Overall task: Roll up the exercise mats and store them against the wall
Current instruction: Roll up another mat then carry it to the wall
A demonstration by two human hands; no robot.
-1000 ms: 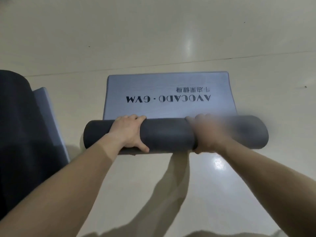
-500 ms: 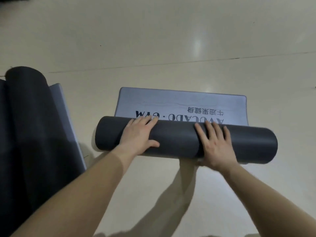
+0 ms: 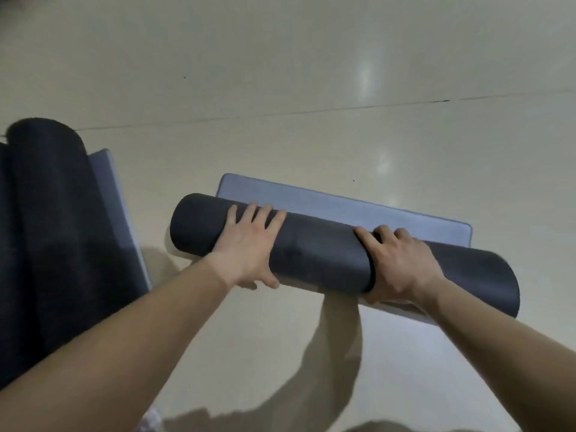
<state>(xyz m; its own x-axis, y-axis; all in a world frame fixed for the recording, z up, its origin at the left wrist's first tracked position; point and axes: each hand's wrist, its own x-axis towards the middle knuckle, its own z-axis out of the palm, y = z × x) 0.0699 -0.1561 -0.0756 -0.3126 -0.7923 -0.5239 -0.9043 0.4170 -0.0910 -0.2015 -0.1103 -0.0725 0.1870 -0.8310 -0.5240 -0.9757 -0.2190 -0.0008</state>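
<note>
Item under inspection: an exercise mat [image 3: 318, 254], dark grey on its outer face, is lying on the cream floor [image 3: 280, 88] almost fully rolled. The roll is running slantwise, its left end farther from the person and its right end nearer. Beyond the roll a narrow unrolled end [image 3: 358, 210], pale grey-blue, is lying flat on the floor and touching the roll along its far side.

The left hand [image 3: 249, 247] is pressing on the roll left of its middle. Its fingers [image 3: 265, 213] are lying spread and nearly straight over the top, and its thumb is bearing against the near side. It is holding nothing.

The right hand [image 3: 399, 263] is gripping the roll right of its middle. Its fingers [image 3: 402, 235] are bending over the crest with the knuckles raised. The thumb is hidden behind the palm, so how far it is reaching under cannot be told.

A second mat [image 3: 56, 229] is lying at the left edge, well apart from the first. It is rolled and dark, with a pale flap [image 3: 115, 198] showing along its right side.

A thin joint line [image 3: 311, 112] is crossing the floor beyond both mats. Shadows [image 3: 336, 353] of the forearms are falling on the floor below the roll.
</note>
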